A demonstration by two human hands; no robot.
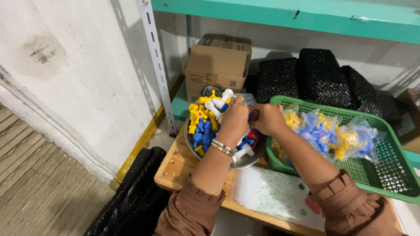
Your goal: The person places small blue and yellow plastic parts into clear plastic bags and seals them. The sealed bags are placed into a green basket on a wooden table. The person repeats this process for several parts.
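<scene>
Surface: small wooden table (175, 168), light, bare at its left corner.
On it, left: metal bowl (192, 146) heaped with plastic toy pieces (202, 122), yellow, blue and white.
On it, right: green mesh basket (393, 175), bagged toys (321, 131) inside.
On it, front: clear plastic sheets (271, 194), lying flat, patterned green.
Below, left: black mesh bundle (135, 196) on the floor (39, 183), against the table.

Green basket (393, 175) and cardboard box (216, 70) hem the metal bowl (192, 142).

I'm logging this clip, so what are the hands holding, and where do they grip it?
Both hands, left hand and right hand, meet on a small dark toy piece over the metal bowl. The exact grip spot is hidden.
</scene>
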